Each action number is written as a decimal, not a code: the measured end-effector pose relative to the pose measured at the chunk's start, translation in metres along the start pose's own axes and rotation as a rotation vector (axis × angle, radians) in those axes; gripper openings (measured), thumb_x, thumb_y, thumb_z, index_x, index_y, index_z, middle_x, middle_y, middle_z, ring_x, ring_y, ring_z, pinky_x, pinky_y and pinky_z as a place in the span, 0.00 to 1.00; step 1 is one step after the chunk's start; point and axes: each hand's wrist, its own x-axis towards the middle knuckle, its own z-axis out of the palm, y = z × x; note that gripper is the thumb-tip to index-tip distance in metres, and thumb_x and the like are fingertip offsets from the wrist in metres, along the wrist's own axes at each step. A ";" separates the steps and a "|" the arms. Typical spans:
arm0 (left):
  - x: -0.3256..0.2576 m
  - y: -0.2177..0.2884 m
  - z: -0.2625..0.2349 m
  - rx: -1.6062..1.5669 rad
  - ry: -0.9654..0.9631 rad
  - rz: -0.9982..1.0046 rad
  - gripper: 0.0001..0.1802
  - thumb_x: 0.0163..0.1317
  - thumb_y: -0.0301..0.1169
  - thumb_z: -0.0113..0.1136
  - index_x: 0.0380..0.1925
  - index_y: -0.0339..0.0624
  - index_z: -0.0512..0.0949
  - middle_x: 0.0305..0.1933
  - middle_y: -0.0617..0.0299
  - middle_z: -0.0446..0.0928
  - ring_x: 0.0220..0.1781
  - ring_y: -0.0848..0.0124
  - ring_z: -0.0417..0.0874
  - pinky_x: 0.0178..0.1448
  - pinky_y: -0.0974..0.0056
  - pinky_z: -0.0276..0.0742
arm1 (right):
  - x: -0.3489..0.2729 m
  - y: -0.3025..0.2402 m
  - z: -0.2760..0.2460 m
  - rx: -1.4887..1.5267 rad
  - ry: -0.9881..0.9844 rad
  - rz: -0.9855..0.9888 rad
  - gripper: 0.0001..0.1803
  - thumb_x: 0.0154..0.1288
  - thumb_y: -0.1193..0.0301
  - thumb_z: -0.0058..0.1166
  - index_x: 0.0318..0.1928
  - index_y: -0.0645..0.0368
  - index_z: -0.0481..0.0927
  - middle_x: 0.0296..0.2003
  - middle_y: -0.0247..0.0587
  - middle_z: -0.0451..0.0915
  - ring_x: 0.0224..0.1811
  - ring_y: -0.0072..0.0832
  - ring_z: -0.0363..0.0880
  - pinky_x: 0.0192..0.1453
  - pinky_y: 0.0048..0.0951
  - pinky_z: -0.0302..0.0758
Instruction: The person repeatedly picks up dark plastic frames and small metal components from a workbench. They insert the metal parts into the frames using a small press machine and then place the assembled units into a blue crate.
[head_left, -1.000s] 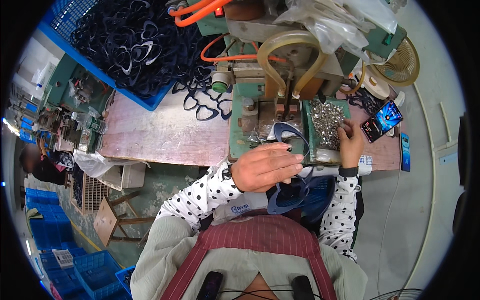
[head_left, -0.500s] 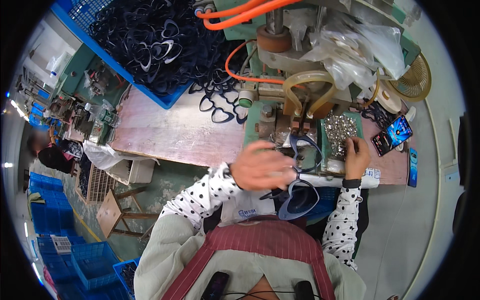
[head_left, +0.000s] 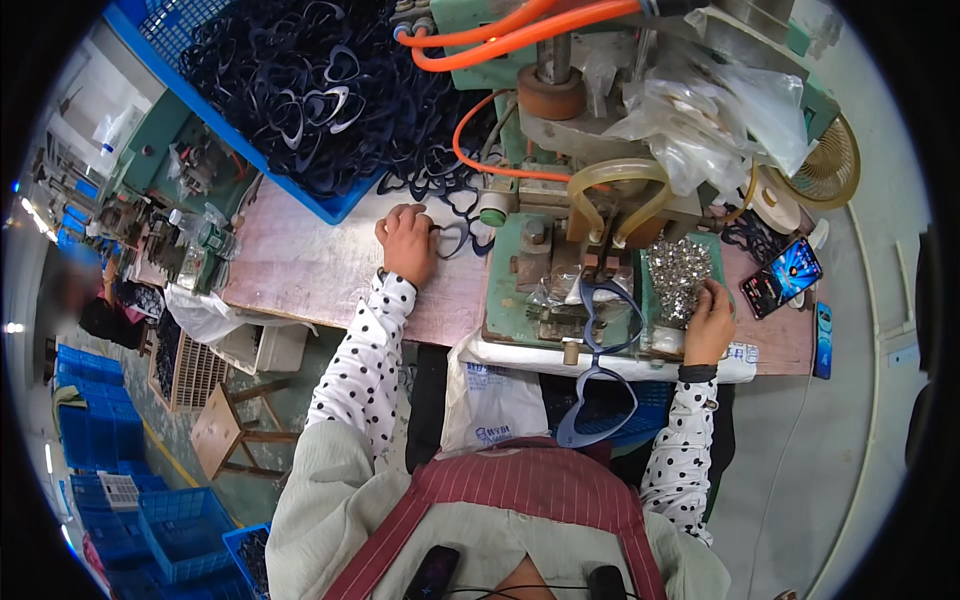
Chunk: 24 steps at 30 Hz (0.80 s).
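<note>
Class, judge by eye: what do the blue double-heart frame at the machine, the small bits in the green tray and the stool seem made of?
Double-heart frame: probably plastic; even blue, smooth with a soft sheen.
Small bits: likely metal, polished, from their bright silvery glints.
Stool: apparently wood, fairly matt, judging by its brown colour and slat-like legs.

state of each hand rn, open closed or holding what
Left hand: fingers curled at a dark heart-shaped frame; grip cannot be told.
Right hand: fingers bent by small metal pieces; hold cannot be told.

A press (head_left: 553, 97), heaped frames (head_left: 300, 105) and stacked crates (head_left: 95, 400) show a workshop.
</note>
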 end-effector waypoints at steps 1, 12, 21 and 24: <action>-0.002 0.003 -0.005 -0.092 0.033 -0.058 0.09 0.56 0.33 0.62 0.36 0.44 0.77 0.51 0.59 0.77 0.61 0.58 0.70 0.63 0.49 0.55 | -0.001 -0.001 0.001 0.038 -0.028 0.077 0.06 0.69 0.72 0.52 0.43 0.56 0.80 0.30 0.44 0.84 0.28 0.35 0.84 0.33 0.35 0.77; 0.013 0.125 -0.125 -0.447 0.325 0.468 0.17 0.51 0.24 0.60 0.44 0.48 0.81 0.43 0.64 0.82 0.41 0.67 0.80 0.53 0.56 0.68 | 0.005 -0.074 -0.011 0.270 -0.106 -0.019 0.08 0.59 0.79 0.58 0.39 0.58 0.85 0.36 0.43 0.83 0.38 0.37 0.81 0.43 0.31 0.75; 0.012 0.185 -0.135 -0.697 0.321 0.737 0.17 0.52 0.31 0.67 0.45 0.46 0.81 0.43 0.62 0.83 0.39 0.67 0.81 0.54 0.57 0.74 | -0.004 -0.160 -0.048 0.733 -0.526 0.131 0.12 0.56 0.79 0.61 0.43 0.62 0.84 0.31 0.34 0.83 0.26 0.12 0.69 0.28 0.17 0.64; 0.015 0.191 -0.131 -0.825 0.264 0.784 0.17 0.56 0.30 0.65 0.46 0.41 0.80 0.44 0.58 0.83 0.39 0.65 0.82 0.53 0.56 0.76 | -0.008 -0.161 -0.042 0.791 -0.502 0.189 0.19 0.53 0.78 0.65 0.47 0.61 0.78 0.30 0.33 0.83 0.24 0.09 0.66 0.26 0.16 0.61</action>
